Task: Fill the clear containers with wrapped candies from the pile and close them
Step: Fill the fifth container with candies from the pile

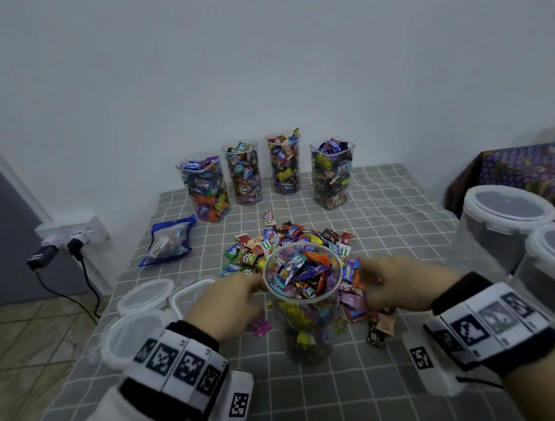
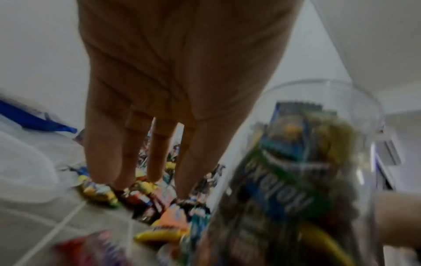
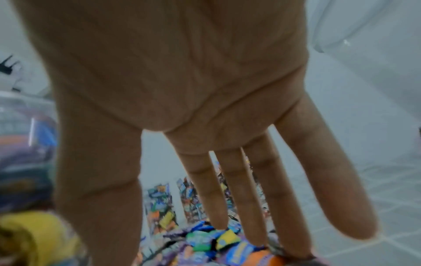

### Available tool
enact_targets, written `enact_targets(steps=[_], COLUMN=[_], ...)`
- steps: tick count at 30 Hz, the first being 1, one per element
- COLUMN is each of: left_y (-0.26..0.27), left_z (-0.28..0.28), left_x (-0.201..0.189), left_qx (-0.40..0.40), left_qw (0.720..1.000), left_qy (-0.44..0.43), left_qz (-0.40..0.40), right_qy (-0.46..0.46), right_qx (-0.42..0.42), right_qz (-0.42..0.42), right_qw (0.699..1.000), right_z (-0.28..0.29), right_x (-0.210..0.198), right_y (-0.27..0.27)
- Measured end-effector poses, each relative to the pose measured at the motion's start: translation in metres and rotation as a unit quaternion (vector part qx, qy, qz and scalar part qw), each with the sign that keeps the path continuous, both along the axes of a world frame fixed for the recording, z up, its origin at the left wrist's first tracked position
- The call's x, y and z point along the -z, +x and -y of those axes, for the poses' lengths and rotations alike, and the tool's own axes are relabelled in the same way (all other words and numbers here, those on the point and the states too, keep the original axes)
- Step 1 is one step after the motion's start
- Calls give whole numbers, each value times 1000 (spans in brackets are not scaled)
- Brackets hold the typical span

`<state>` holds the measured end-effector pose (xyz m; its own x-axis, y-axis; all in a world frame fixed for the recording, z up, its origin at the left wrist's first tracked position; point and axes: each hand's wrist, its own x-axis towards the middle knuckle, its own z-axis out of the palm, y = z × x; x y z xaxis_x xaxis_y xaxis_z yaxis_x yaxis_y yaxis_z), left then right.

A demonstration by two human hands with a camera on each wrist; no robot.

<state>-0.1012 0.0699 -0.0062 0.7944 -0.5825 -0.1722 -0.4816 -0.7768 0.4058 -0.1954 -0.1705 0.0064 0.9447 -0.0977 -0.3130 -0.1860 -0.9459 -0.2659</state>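
A tall clear container (image 1: 305, 307), full of wrapped candies to its rim and without a lid, stands at the table's centre. Just behind it and to its right lies the candy pile (image 1: 292, 242). My left hand (image 1: 233, 297) is beside the container's left wall and my right hand (image 1: 395, 284) beside its right wall. In the left wrist view my left hand (image 2: 159, 158) has straight fingers whose tips reach down onto loose candies (image 2: 141, 196), with the container (image 2: 296, 180) to the right. My right hand (image 3: 239, 189) is spread flat, fingertips on candies (image 3: 223, 241). Neither hand holds anything.
Four filled, unlidded containers (image 1: 243, 173) line the back by the wall. Clear lids (image 1: 143, 297) lie at the left edge, a blue candy bag (image 1: 169, 240) behind them. Two large white-lidded tubs (image 1: 509, 222) stand at the right. A power strip (image 1: 72, 236) hangs left of the table.
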Motion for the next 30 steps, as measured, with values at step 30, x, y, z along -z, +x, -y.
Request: enact_targets(steps=[30], left_y=[42], left_z=[30], left_x=[42], left_qx=[21], left_qw=[994], left_qy=[70], left_qz=[84], right_qy=[-63], right_qx=[-54], right_qz=[-62], right_qw=[995], right_z=[-2], right_x=[41], right_y=[39])
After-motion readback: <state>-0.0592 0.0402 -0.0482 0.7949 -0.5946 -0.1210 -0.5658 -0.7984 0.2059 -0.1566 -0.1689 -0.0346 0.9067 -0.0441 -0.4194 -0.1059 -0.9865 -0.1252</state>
